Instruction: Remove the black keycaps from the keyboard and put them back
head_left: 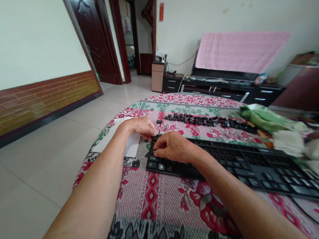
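Observation:
A black keyboard (246, 161) lies across the cloth-covered table, with some of its keycaps in place and bare spots in its upper rows. My left hand (144, 128) is at the keyboard's far left corner, its fingers pinched together; what they hold, if anything, is hidden. Over the left end of the keyboard, my right hand (173, 147) is curled, thumb and fingertips close to the keys. Whether anything sits between those fingertips cannot be made out. Beyond the keyboard, loose black keycaps (202, 120) lie in a long row, and a single keycap (159, 122) sits near my left hand.
White paper (131, 145) lies under my left forearm. A green plastic bag (270, 118) and folded pale cloths (288, 142) crowd the table's right side. A cable (308, 213) trails at lower right. The patterned tablecloth (163, 204) covers the round table; tiled floor (32, 167) is to the left.

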`<state>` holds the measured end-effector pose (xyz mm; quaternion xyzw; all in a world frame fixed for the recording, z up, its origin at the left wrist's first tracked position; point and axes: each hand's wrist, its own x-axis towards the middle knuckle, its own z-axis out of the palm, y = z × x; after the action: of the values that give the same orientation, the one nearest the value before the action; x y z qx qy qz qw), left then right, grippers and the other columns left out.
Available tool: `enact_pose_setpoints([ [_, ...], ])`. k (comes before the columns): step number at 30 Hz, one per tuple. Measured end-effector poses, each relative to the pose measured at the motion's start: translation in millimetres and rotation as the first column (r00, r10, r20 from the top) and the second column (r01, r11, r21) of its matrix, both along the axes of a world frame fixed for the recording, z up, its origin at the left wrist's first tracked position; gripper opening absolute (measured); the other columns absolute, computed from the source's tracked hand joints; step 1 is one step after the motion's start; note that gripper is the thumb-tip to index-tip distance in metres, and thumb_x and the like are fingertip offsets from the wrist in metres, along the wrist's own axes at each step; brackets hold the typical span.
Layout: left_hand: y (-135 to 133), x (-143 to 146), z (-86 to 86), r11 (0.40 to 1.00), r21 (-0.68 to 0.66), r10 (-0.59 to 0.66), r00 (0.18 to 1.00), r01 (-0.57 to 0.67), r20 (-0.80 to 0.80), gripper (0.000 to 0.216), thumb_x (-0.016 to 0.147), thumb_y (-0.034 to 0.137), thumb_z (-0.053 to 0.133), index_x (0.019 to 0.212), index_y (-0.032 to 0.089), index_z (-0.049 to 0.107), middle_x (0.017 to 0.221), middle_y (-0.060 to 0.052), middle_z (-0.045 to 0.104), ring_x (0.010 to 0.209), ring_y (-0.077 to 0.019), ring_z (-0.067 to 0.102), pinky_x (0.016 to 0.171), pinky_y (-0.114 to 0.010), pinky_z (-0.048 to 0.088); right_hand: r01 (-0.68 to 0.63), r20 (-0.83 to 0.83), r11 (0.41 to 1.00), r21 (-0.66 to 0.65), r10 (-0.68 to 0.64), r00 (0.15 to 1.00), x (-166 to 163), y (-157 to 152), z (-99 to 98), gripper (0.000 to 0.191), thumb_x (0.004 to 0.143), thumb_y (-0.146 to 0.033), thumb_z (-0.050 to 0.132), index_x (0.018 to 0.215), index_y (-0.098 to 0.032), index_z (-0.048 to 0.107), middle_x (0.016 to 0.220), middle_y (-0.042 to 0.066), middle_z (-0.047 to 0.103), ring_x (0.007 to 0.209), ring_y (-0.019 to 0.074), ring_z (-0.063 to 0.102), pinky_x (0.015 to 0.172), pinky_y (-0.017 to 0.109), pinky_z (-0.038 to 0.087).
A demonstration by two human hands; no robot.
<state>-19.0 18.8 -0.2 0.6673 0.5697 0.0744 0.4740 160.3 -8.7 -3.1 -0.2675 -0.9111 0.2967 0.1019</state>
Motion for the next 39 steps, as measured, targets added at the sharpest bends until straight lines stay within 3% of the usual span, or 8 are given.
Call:
enact_pose_setpoints([
  [7, -2, 3, 2.6, 1.000, -0.012, 0.008, 1.000, -0.008, -0.007, 0.024, 0.060, 0.031, 0.052, 0.077, 0.018, 0.059, 0.068, -0.002, 0.060, 0.061, -0.0114, 0.053, 0.061, -0.026, 0.041, 0.055, -0.007, 0.997, -0.051, -0.056, 0.998, -2, 3, -0.7, 0.018, 0.060, -0.025, 0.048, 0.068, -0.016, 0.063, 0.059, 0.001, 0.058, 0.050, 0.0074, 0.046, 0.046, 0.020, 0.031],
  [20, 3, -2, -2.0, 0.999, -0.001, -0.039, 0.999, 0.039, -0.008, 0.022, 0.062, 0.032, 0.049, 0.075, 0.018, 0.060, 0.069, -0.002, 0.061, 0.057, -0.0083, 0.052, 0.057, -0.022, 0.041, 0.058, 0.008, 0.998, 0.022, -0.059, 0.998, -5, -1, 2.5, 0.019, 0.058, -0.027, 0.050, 0.065, -0.016, 0.063, 0.055, -0.001, 0.055, 0.048, 0.0064, 0.041, 0.045, 0.020, 0.028],
  [32, 0, 2, 1.1, 0.999, 0.019, -0.048, 0.999, 0.049, -0.023, 0.020, 0.061, 0.028, 0.048, 0.074, 0.018, 0.060, 0.065, -0.001, 0.060, 0.063, -0.0118, 0.053, 0.057, -0.023, 0.041, 0.027, 0.045, 0.996, 0.085, -0.031, 0.999, -3, -3, 9.2, 0.017, 0.060, -0.027, 0.048, 0.060, -0.016, 0.062, 0.048, -0.002, 0.048, 0.047, 0.0060, 0.038, 0.045, 0.020, 0.026],
  [39, -2, 4, 2.8, 0.999, 0.018, -0.040, 0.999, 0.040, 0.004, 0.020, 0.060, 0.029, 0.049, 0.073, 0.017, 0.059, 0.063, 0.000, 0.059, 0.060, -0.0111, 0.053, 0.056, -0.022, 0.041, 0.069, 0.010, 0.995, 0.065, -0.070, 0.997, -3, -4, 6.1, 0.019, 0.057, -0.026, 0.050, 0.068, -0.017, 0.062, 0.055, -0.001, 0.054, 0.048, 0.0063, 0.040, 0.045, 0.020, 0.026],
])
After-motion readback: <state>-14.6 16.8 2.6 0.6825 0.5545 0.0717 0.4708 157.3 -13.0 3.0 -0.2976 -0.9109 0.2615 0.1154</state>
